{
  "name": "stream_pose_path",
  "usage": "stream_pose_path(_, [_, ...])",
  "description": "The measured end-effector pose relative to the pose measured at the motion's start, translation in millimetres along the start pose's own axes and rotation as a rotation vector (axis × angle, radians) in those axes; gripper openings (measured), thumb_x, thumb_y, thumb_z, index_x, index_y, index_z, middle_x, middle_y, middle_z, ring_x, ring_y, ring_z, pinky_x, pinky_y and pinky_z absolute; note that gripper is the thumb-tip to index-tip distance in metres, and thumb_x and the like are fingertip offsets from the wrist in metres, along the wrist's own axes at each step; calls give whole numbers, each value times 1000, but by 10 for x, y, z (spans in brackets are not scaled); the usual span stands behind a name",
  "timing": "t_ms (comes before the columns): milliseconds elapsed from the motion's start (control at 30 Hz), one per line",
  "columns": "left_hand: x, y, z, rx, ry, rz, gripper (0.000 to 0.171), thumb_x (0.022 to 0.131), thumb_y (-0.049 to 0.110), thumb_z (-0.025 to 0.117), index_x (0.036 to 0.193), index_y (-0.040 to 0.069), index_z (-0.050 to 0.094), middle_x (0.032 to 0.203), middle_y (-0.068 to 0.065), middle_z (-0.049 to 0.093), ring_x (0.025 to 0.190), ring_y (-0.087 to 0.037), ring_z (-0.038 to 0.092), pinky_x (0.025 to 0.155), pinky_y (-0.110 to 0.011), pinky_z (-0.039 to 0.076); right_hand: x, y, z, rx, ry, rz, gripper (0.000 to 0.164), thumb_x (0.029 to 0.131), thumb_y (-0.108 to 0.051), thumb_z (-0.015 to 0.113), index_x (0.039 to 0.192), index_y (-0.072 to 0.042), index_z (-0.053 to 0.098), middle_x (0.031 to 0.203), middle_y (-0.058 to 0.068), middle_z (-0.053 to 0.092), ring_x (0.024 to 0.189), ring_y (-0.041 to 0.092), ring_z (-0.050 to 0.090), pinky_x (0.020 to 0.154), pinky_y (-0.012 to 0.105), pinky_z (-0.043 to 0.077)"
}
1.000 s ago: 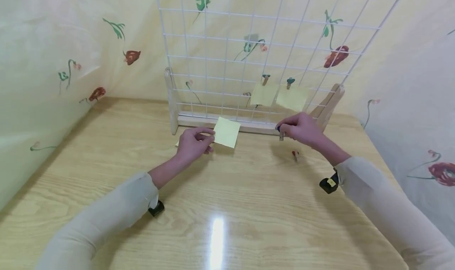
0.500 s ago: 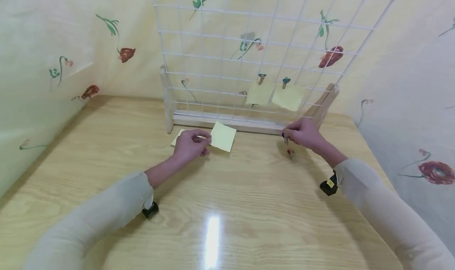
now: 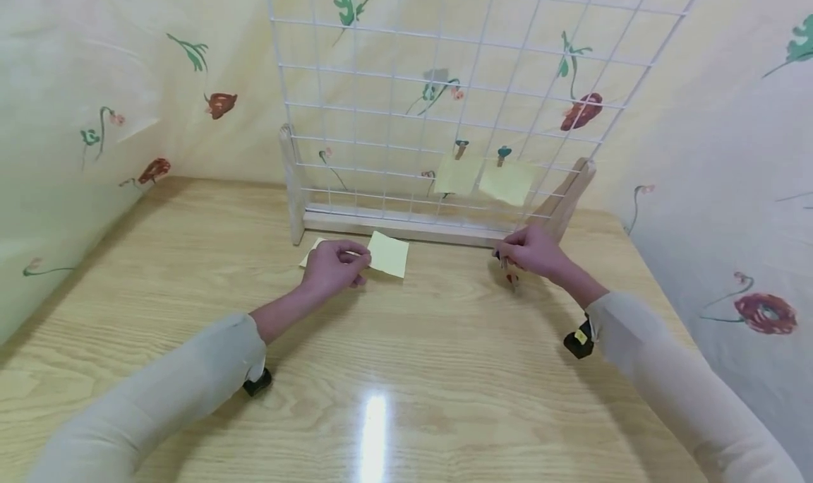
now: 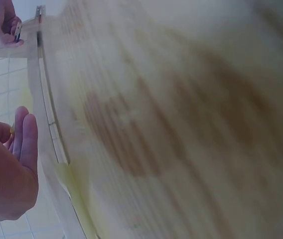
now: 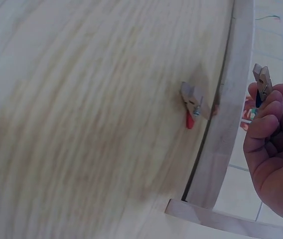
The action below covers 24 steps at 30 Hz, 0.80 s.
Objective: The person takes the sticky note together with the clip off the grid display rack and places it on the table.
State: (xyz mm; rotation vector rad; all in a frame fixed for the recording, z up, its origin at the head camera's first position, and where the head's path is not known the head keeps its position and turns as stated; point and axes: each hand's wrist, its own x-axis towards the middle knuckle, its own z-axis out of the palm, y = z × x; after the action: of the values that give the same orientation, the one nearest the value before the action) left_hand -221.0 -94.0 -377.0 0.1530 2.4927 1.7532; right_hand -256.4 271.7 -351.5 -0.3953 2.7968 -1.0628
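The fingers of the left hand are brought together at the tips, and a pale yellow note is pinched by its edge between them, held out to their right just above the surface. A second note, partly hidden by that hand, is seen to the left of the same fingers. By the fingers of the right hand, a wooden clothespin is gripped at its dark blue end, its bare wooden end left jutting clear of them. Near these fingers, lower in the head view, a red-ended clothespin is left lying on the surface. Beyond both sets of fingers, a white wire grid is held up by a wooden stand. Above the right fingers and to their upper left, two hanging notes are fastened to the grid by dark-topped clothespins. Behind the right fingers, a yellow label is borne by a black wrist device; any writing there is too small to be read.
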Motion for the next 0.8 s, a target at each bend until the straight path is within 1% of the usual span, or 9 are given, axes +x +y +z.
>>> stream_pose_path(67, [-5,0,3,16,-5,-1,13,91,11,65,98,1,69,85,-17,73,62,-26,70,58,-29,59,-22,15,9,-16,-4,0,31,96,-17,56,81,5,72,47,-3,46,41,5,32,40,21,26])
stream_pose_path(167, [-14,5,2,39,-8,-3,12,90,11,64,96,2,70,84,-15,73,62,-25,70,57,-28,58,-40,37,30,-35,4,-6,28,94,-16,56,84,4,74,51,2,54,41,4,32,41,20,25])
stream_pose_path(267, [-29,5,-4,72,-15,3,13,90,12,63,95,3,71,83,-14,73,61,-24,70,55,-27,58,-34,55,68,-36,-13,-7,27,92,-14,55,85,3,75,57,7,62,43,7,43,42,20,32])
stream_pose_path(400, [-66,1,-8,125,-24,15,13,90,12,64,95,2,71,83,-13,73,59,-21,69,54,-26,57,-23,85,135,-43,-56,1,26,92,-14,54,85,1,75,60,6,63,51,15,56,47,23,42])
stream_pose_path(500, [-85,-3,-9,153,-25,23,15,90,13,64,95,2,72,82,-13,74,59,-21,69,52,-26,57,-34,97,173,-78,-61,9,25,92,-13,53,85,-2,75,60,3,63,52,14,55,46,22,39])
stream_pose_path(633, [-85,-18,-1,184,-24,39,16,90,13,64,96,1,72,82,-13,74,59,-22,70,51,-24,56,-59,121,191,-107,-55,13,24,91,-13,54,85,-3,76,61,0,63,52,9,50,45,22,37])
stream_pose_path(800, [-52,-32,4,250,-17,62,16,89,15,63,94,4,73,82,-11,74,57,-19,70,52,-24,54,-79,180,181,-106,-28,22,23,91,-13,55,86,-3,76,64,-1,65,54,9,50,48,22,39])
